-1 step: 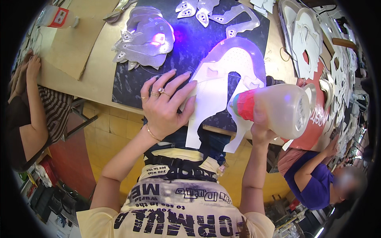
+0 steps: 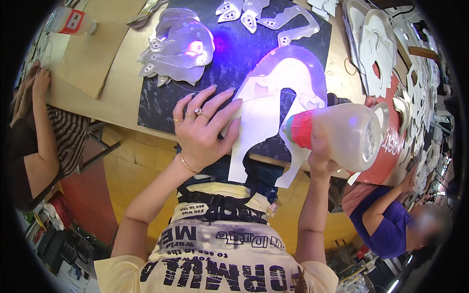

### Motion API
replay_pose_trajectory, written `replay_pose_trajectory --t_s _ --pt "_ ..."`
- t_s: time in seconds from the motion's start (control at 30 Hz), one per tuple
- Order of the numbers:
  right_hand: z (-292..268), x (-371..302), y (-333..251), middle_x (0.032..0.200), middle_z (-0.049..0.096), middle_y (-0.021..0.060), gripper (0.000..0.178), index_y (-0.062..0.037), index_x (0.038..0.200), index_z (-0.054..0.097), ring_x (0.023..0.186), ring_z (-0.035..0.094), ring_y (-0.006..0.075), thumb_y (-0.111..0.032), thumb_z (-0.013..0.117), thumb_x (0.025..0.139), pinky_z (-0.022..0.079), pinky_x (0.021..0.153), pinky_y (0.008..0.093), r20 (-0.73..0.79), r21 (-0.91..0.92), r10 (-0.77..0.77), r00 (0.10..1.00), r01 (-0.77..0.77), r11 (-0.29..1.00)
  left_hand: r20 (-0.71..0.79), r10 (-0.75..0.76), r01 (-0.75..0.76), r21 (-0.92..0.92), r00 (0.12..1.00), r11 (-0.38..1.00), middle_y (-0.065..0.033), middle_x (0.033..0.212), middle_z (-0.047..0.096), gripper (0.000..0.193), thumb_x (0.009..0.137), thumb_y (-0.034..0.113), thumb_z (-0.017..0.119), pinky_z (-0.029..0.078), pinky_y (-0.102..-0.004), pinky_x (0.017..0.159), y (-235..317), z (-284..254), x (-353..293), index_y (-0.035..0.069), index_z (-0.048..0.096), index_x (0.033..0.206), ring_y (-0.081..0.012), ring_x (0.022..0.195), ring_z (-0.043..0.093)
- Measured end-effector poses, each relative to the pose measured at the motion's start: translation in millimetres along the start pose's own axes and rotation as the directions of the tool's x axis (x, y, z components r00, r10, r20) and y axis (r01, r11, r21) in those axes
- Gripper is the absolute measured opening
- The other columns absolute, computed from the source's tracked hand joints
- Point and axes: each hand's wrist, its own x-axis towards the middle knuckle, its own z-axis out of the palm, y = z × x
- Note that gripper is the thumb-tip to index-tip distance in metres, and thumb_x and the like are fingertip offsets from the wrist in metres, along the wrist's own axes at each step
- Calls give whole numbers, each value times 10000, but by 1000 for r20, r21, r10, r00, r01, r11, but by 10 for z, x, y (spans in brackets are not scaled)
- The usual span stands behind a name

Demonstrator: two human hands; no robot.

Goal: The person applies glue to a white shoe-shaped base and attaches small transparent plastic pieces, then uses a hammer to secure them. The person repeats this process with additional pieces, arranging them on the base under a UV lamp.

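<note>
White U-shaped panel (image 2: 261, 115) on dark surface (image 2: 234, 58), legs overhanging. Left hand (image 2: 202, 136) at panel's left edge: grip spread, clasping nothing. Right hand (image 2: 323, 158), right of panel: grip wrapped round cloudy bottle (image 2: 349, 132). Panel likely light, floppy; take rim. Bottle probably squeezable; hold mid-body.

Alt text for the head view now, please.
A person's right hand holds a translucent bottle, its red-wrapped neck pointing left over a white horseshoe-shaped piece; the left hand is at the piece's left edge. Silvery pieces lie stacked on a dark board.
</note>
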Motion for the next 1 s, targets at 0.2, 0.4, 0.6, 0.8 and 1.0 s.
replay_pose_trajectory --t_s 0.2,0.4,0.6,0.8,1.0 --pt "-33 -91 140 1142 642 152 446 33 1234 566 1000 663 275 -174 713 867 554 883 433 138 -32 1 990 3 999 16 21 -21 7 1000 1000 4 1191 697 305 789 214 725 322 -399 1057 -46 19 24 170 737 1090 -217 1164 596" --pt "-255 -50 226 1192 606 198 500 77 1291 495 1028 668 303 -173 656 889 591 860 463 -222 285 170 960 -103 953 -14 3 -4 -15 1000 1000 -22 1227 669 329 809 236 710 315 -401 1054 -43 22 41 169 725 1131 -218 1165 583" --pt "-113 35 220 1203 602 206 531 74 1325 462 1038 669 313 -197 630 901 593 867 470 -191 104 47 981 -27 994 61 -116 113 51 991 992 -44 1306 588 363 797 291 723 240 -438 1093 11 -19 65 170 723 1139 -239 1236 510" --pt "-62 -32 197 1193 614 194 550 48 1349 448 1039 668 313 -233 619 908 578 889 466 157 -40 -27 987 34 999 71 -71 66 71 995 995 -50 1313 585 357 798 307 737 208 -440 1112 8 -30 86 170 728 1128 -247 1276 488" --pt "-344 -188 293 1184 626 182 570 23 1372 435 1041 667 314 -270 609 915 563 911 461 112 303 242 964 -265 915 168 -158 174 -83 973 981 -61 1176 632 308 817 212 757 286 -407 1040 26 -149 157 106 715 1103 -229 1109 537"
